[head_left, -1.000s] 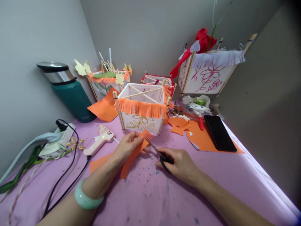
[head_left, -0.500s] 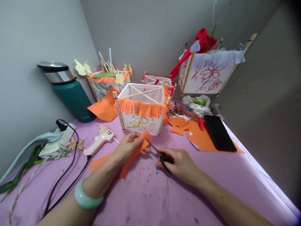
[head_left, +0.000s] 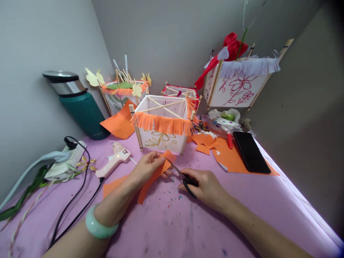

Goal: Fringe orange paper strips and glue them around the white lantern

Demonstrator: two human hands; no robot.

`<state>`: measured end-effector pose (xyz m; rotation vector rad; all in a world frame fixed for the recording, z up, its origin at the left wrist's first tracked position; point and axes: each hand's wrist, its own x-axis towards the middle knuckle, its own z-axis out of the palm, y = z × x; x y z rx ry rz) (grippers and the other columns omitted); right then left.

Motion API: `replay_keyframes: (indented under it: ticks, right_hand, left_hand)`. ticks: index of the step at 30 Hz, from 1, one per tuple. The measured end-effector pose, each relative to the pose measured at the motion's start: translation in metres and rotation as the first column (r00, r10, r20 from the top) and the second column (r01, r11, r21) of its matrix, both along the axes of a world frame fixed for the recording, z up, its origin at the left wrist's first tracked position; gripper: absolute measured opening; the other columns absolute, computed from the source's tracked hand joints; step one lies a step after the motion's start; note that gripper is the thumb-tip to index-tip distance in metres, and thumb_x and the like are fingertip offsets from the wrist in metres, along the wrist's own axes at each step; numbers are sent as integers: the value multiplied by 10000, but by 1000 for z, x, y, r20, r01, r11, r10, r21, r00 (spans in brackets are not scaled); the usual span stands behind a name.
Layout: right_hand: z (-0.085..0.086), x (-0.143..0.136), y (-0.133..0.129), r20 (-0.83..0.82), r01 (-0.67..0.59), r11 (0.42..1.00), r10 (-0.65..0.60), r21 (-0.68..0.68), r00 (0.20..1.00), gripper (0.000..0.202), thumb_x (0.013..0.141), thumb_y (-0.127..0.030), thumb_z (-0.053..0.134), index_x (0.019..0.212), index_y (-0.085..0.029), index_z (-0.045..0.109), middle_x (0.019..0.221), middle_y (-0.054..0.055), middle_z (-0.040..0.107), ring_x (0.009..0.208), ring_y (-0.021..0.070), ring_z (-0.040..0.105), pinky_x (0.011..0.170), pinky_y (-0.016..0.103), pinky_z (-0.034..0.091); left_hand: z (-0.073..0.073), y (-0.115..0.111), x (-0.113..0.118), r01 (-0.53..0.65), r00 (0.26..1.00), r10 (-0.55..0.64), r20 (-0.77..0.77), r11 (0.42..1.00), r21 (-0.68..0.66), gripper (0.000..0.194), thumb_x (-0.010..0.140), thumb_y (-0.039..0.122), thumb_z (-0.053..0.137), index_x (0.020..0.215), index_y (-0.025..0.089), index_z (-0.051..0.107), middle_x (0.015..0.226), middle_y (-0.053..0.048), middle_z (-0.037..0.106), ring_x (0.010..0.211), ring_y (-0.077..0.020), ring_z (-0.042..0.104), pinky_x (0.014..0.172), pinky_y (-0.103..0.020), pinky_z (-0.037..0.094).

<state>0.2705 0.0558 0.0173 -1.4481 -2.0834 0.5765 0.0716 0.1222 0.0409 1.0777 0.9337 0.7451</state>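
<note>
Between the thumb and fingers of my left hand (head_left: 147, 166) is a strip of orange paper (head_left: 149, 183), its far end cut into a fringe. My right hand (head_left: 206, 184) is closed around the black handles of a pair of scissors (head_left: 191, 182). The scissor blades meet the strip's edge near the fringed end. Just beyond my hands stands a paper lantern (head_left: 161, 138) on a stick frame, with orange fringe along its top edges and a yellow flower drawn on the front.
A pink glue gun (head_left: 114, 163) and a power strip (head_left: 66, 163) with cords lie left, near a teal bottle (head_left: 83, 111). Right are orange paper scraps (head_left: 204, 143), a glue stick (head_left: 229, 139) and a black phone (head_left: 251, 152). A fringed lantern (head_left: 238, 86) hangs back right.
The fringed end of the orange strip has shifted very slightly against the scissor blades. Both hands stay in nearly the same place.
</note>
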Motion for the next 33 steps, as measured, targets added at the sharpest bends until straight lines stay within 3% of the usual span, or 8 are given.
replay_keyframes:
  ticks: [24,33]
  right_hand:
    - [-1,1,0,-5,7,1000,-7,-16,1000,216,791,-351,685,957,-214,669,699,-28,641,599,118,552,541,198,370]
    - [2,0,-2,17,16,1000,-16,-10,1000,195,759,-334,710,892,-208,643,661,-46,584,574,107,495,543,203,349]
  left_hand:
    - [4,0,0,26,1000,-26,-12,1000,14,242,763,336,660,775,158,497,644,-63,697,543,-175,679,545,-271,532]
    - [-2,6,-5,-85,996,85,14,996,34,166,814,294,606,812,156,515,628,-57,699,582,-168,689,563,-249,542]
